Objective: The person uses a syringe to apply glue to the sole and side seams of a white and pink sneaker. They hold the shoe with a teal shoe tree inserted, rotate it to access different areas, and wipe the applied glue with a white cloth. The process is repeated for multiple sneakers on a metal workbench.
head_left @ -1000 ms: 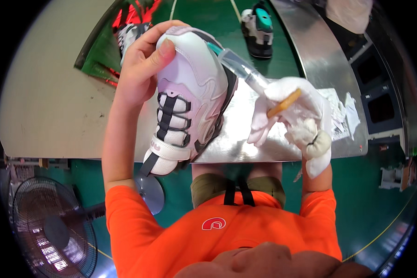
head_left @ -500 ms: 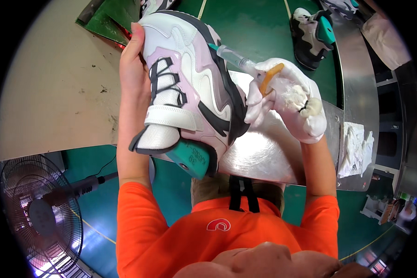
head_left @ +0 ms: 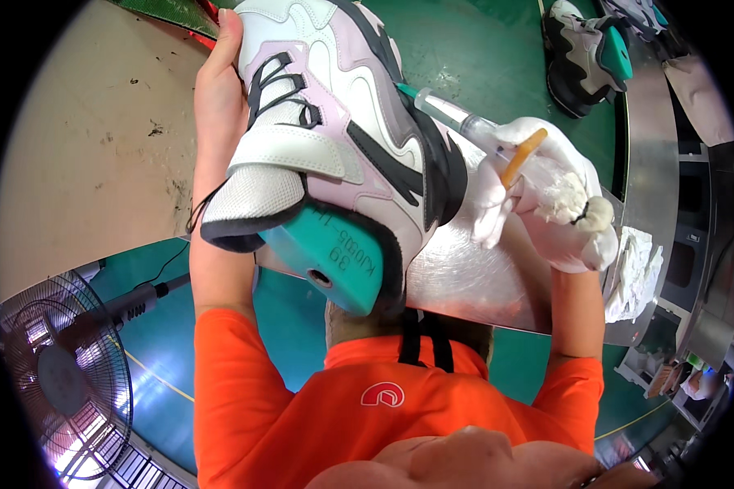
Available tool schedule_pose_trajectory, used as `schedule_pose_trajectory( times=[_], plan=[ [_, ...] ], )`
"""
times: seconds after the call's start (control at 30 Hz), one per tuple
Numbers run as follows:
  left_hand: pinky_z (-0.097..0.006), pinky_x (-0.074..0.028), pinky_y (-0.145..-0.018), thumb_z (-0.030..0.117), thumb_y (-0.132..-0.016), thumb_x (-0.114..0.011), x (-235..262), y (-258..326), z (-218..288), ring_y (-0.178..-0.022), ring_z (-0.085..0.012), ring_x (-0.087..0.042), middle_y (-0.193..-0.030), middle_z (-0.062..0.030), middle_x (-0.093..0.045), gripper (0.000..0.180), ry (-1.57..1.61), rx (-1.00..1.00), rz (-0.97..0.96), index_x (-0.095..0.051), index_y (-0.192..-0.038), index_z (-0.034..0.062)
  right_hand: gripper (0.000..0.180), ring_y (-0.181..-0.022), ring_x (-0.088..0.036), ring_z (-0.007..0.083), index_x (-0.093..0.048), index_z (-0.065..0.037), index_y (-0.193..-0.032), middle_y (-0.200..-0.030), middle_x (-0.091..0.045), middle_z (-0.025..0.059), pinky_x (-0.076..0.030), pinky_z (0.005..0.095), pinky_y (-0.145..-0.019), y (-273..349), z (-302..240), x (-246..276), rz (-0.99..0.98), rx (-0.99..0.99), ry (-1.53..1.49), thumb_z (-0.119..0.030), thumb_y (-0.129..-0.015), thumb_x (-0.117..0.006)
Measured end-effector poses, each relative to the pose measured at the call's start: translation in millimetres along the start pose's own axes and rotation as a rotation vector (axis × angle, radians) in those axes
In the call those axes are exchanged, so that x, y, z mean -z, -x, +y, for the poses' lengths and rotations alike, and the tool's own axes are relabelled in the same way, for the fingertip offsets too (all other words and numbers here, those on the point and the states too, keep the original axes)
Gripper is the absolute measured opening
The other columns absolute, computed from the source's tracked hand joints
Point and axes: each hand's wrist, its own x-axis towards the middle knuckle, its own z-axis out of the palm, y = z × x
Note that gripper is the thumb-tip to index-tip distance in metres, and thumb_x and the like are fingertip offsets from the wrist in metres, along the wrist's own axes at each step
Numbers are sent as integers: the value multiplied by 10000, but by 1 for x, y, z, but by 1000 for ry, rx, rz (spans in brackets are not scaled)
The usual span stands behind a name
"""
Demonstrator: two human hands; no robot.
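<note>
One shoe [head_left: 329, 94] partly hides the left hand [head_left: 223, 84] gripping it; the right hand [head_left: 556, 191] clasps a syringe [head_left: 453, 114].

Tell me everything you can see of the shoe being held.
The shoe is white and lilac with dark trim, cord lacing and a strap; panels look smooth, the tongue mesh. A teal form fills its opening. It tilts partly over the table, toe away from the person, sole facing right. The left hand supports it; a teal-tipped applicator appears to touch it near the sole.
</note>
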Motion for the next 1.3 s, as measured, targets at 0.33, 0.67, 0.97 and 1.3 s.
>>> schedule_pose_trajectory(
  times=[0.33, 0.67, 0.97, 1.3],
  plan=[
    [-394, -539, -864, 404, -991, -511, 13, -18, -6, -974, -267, -668, -1107, -120, -680, 433, 100, -26, 27, -594, -1188, 27, 1024, -795, -679, 374, -378, 194, -1292, -980, -603, 283, -596, 413, -621, 13, 3, 4, 35, 13, 59, -418, -606, -828],
    [-359, -531, -855, 359, -995, -525, 25, -26, -7, -968, -223, -653, -1097, -117, -663, 410, 80, 28, -18, -577, -1194, 4, 1012, -831, -670, 354, -396, 184, -1279, -1115, -589, 313, -598, 434, -624, 23, 9, 9, 128, 58, 17, -418, -592, -831],
    [-400, -536, -858, 427, -986, -511, 12, -20, -9, -969, -277, -661, -1105, -160, -672, 486, 124, 103, -52, -589, -1164, -19, 1111, -784, -647, 332, -399, 86, -1277, -1087, -574, 262, -567, 406, -636, 33, -7, 4, 214, 60, 130, -604, -512, -816],
    [-428, -566, -755, 237, -947, -634, -31, -122, -2, -858, -294, -679, -1053, -179, -657, 386, 300, -436, 365, -585, -1104, -112, 751, -964, -651, 290, -372, -91, -1342, -1178, -491, 141, -578, 366, -765, 153, -15, -1, 784, 464, 660, -129, -707, -770]
  ],
)
